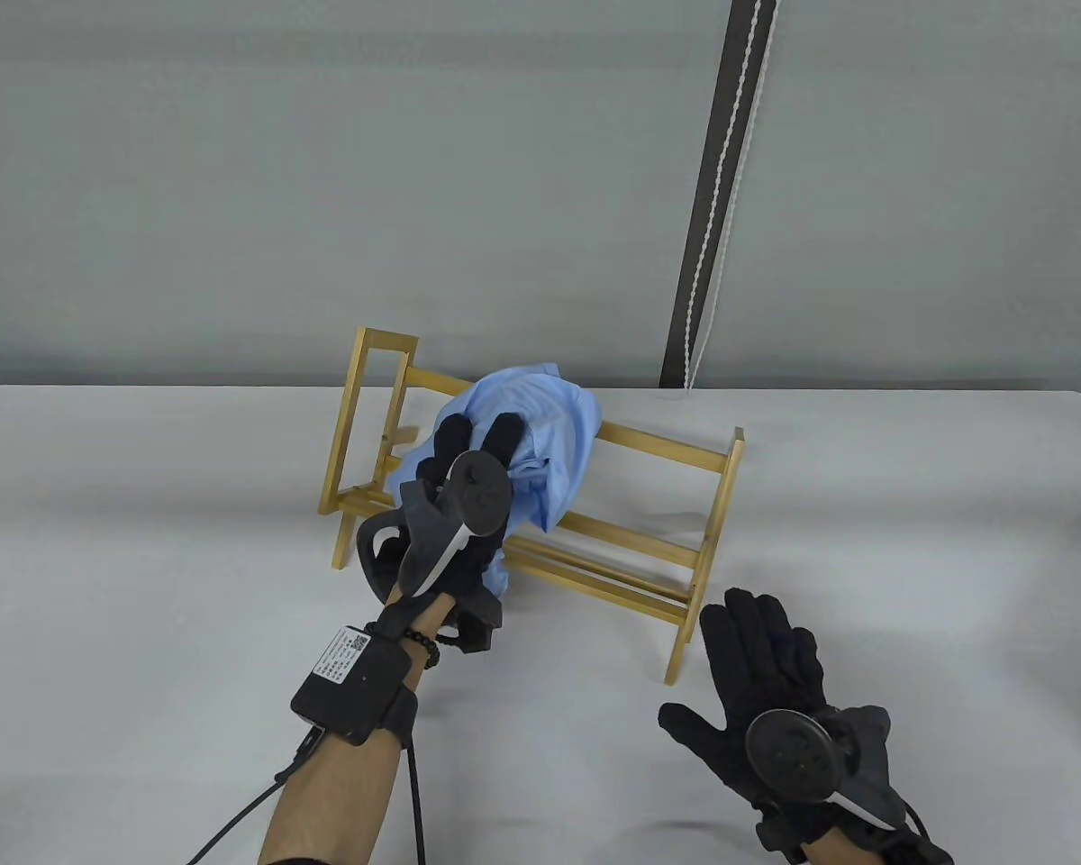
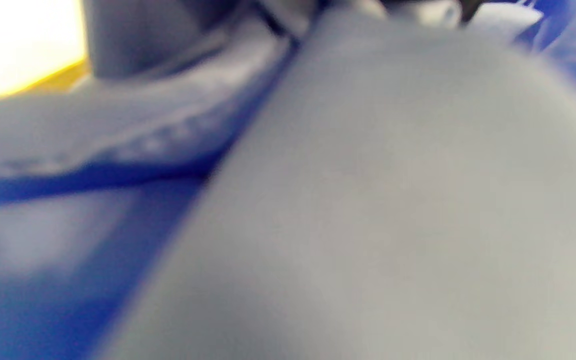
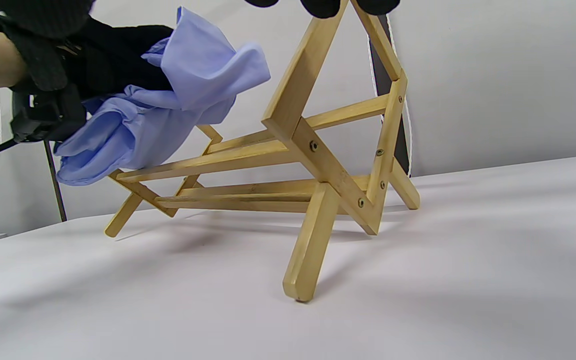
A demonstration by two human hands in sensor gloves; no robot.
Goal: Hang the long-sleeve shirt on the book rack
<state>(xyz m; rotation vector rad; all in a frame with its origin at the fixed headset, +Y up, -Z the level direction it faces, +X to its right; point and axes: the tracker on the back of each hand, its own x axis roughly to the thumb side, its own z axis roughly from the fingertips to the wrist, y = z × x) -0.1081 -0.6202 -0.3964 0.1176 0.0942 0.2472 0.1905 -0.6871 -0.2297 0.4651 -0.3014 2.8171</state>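
Observation:
A wooden book rack (image 1: 649, 550) stands on the white table (image 1: 144, 541). A light blue long-sleeve shirt (image 1: 549, 423) is bunched over the left part of the rack's rails. My left hand (image 1: 468, 459) holds the bundle from the front, with fingers (image 1: 507, 432) lying up over the cloth. In the right wrist view the shirt (image 3: 168, 115) hangs from the left hand (image 3: 68, 75) above the rack (image 3: 318, 150). The left wrist view is filled with blurred blue cloth (image 2: 368, 200). My right hand (image 1: 757, 667) is open and empty, fingers spread, beside the rack's right front leg.
A dark vertical strip with a white beaded cord (image 1: 721, 198) runs down the grey wall behind the table. The table's far edge meets the wall just behind the rack. Bare tabletop lies to the left and right of the rack.

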